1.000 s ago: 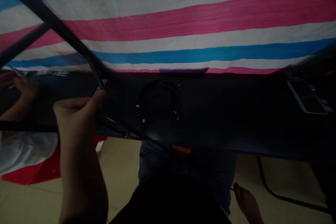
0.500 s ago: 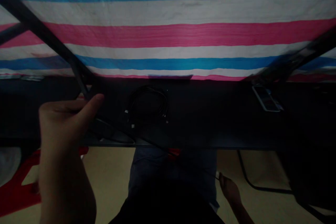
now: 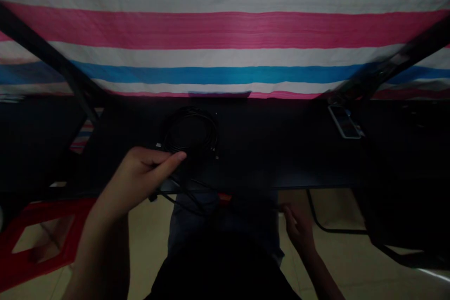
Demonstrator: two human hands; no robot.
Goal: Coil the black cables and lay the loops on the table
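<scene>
My left hand [image 3: 147, 173] is closed in a pinch on a thin black cable [image 3: 186, 192], above the front edge of the dark table. Part of the cable droops in a loop below that edge, in front of my lap. At the lower right, my right hand [image 3: 298, 227] is closed with its fingertips on what looks like the cable's other end; the dim light blurs it. Just beyond my left hand lies a coil of black cables [image 3: 190, 111] with small pale plugs at its ends. My left hand comes close to the near side of the coil.
A phone [image 3: 344, 122] lies on the table [image 3: 263, 150] at the right. Dark slanting bars [image 3: 45, 49] stand left and right before a striped sheet [image 3: 225, 30]. A red plastic stool [image 3: 42, 239] is at the lower left.
My left hand has moved right with the cable, from the left of the coil to its near side. The stretched cable now hangs slack in a loop. My right hand has risen slightly.
</scene>
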